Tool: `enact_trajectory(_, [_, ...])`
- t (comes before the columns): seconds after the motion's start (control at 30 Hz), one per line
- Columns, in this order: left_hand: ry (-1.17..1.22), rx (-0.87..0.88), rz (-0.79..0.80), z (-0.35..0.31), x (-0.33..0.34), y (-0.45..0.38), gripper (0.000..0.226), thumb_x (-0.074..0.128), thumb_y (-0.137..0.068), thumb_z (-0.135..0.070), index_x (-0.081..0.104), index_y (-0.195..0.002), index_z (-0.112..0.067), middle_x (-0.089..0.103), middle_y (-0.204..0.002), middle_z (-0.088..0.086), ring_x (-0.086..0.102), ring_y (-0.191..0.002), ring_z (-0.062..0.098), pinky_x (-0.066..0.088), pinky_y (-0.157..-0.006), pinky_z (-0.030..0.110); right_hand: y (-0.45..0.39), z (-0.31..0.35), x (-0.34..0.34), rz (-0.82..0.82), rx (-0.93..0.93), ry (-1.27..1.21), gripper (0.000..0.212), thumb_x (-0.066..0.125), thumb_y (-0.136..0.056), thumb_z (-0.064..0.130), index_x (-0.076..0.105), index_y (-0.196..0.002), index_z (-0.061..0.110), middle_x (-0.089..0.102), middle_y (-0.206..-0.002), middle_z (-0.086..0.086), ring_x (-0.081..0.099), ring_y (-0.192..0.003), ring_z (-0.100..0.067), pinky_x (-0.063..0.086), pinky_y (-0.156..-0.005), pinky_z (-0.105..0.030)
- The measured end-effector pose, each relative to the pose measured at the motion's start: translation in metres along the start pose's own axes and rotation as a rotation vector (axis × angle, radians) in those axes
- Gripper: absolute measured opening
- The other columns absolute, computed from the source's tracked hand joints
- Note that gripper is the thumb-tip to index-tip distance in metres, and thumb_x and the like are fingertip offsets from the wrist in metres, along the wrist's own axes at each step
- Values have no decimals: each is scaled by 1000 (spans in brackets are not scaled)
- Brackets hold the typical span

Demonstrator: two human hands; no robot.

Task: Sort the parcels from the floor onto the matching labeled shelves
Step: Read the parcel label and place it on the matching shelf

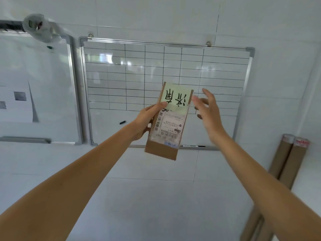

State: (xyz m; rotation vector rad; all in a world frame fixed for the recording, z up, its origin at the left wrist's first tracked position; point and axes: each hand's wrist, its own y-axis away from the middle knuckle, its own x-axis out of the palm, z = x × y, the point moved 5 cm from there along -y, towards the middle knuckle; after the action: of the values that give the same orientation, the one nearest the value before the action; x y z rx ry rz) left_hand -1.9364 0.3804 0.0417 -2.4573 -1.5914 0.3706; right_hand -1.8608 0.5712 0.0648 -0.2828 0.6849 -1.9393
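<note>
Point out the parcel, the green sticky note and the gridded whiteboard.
parcel (169, 129): head view, on its printed shipping label, mid-face.
green sticky note (175, 99): head view, centre of the note, on the handwriting.
gridded whiteboard (135, 70): head view, on the ruled grid, upper middle.

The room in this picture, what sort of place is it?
Probably a parcel sorting or stockroom office. A whiteboard ruled into a grid hangs on the white wall, brown cardboard tubes lean at the right, and the left hand holds a cardboard parcel bearing a shipping label and a handwritten note.
</note>
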Motion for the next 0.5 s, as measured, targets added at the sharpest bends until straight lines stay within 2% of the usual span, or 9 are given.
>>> enact_trajectory(0.07, [-32, -44, 84, 4, 2, 3, 63, 63, -81, -63, 68, -121, -14, 72, -118, 16, 68, -110, 40, 50, -102, 54, -14, 4, -5, 175, 172, -72, 89, 70, -80, 67, 34, -156, 35, 55, -134, 5, 57, -123, -22, 51, -99, -39])
enact_trajectory(0.13, [-75, -74, 160, 6, 8, 6, 67, 63, -78, -64, 67, -123, -13, 71, -121, 17, 68, -111, 40, 50, -102, 52, -19, 5, -5, 375, 267, -39, 99, 73, -63, 71, 44, -150, 35, 59, -131, 1, 61, -116, -25, 53, -98, -44])
enact_trajectory(0.2, [-117, -86, 191, 6, 11, 7, 59, 64, -78, -62, 70, -116, -17, 73, -116, 13, 71, -100, 32, 51, -100, 47, -19, 1, -3, 495, 298, 66, 73, 76, -67, 64, 62, -130, 29, 68, -118, -4, 65, -107, -26, 55, -102, -48])
enact_trajectory(0.27, [-137, -91, 216, 6, 15, 7, 51, 64, -78, -60, 70, -110, -20, 75, -110, 10, 71, -93, 25, 52, -97, 44, -19, -5, -1, 511, 315, 93, 48, 75, -79, 54, 68, -115, 23, 72, -110, -7, 67, -105, -27, 56, -104, -51])
enact_trajectory(0.37, [-138, -106, 216, 10, 17, 9, 57, 64, -79, -61, 69, -117, -18, 72, -118, 15, 71, -98, 30, 51, -99, 45, -18, -11, -2, 477, 311, 89, 48, 72, -77, 53, 70, -112, 21, 73, -107, -9, 68, -102, -26, 60, -97, -45])
enact_trajectory(0.43, [-121, -113, 207, 12, 18, 9, 61, 65, -80, -61, 68, -120, -16, 72, -120, 15, 70, -106, 34, 51, -100, 46, -18, -12, -2, 441, 290, 103, 36, 72, -83, 51, 70, -107, 23, 74, -104, -7, 68, -101, -27, 60, -97, -46])
enact_trajectory(0.5, [-104, -88, 171, 7, 18, 9, 49, 65, -86, -56, 70, -114, -16, 75, -112, 11, 73, -97, 29, 57, -91, 39, -21, -10, -4, 382, 264, 114, 33, 71, -87, 51, 67, -110, 28, 74, -106, -6, 68, -103, -30, 59, -99, -48])
